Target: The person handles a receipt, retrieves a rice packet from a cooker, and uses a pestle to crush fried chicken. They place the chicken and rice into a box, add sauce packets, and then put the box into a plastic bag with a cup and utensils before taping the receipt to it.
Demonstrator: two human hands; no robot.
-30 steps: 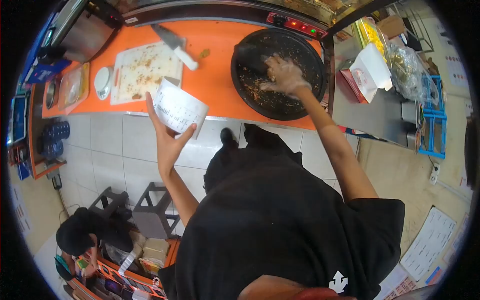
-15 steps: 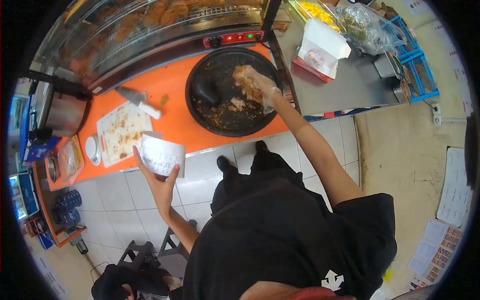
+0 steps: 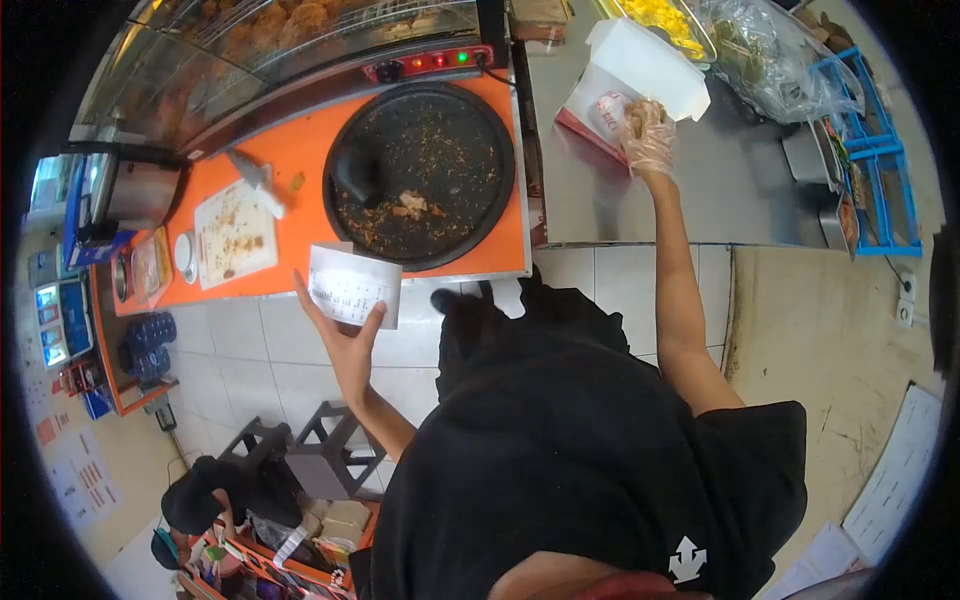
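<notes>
While the round black mortar (image 3: 470, 215) rests on the orange bench (image 3: 290, 130), a glass case (image 3: 325, 100) stands just behind it. A black pestle (image 3: 355, 175) lies in the mortar, near a small clump of crumbs (image 3: 412, 208). Left of the mortar are a crumb-strewn cutting board (image 3: 230, 250), a knife (image 3: 260, 190) partly over it and a white scale (image 3: 184, 255). Right of the mortar, on a steel bench (image 3: 600, 210), stands an open red-and-white box (image 3: 585, 130); its raised lid stands between my right hand (image 3: 650, 137) and the yellow food (image 3: 665, 25).

That hand, in a clear glove, curls its fingers around browned food (image 3: 646, 112), right of the mortar and at the box's near edge; I can't tell whether it touches the box. The food looks rough and lumpy, partly hidden by my fingers. In front of the mortar, towards its left, my left hand (image 3: 350, 355) pinches a curved piece of printed white paper (image 3: 355, 285), thumb on the near face.
</notes>
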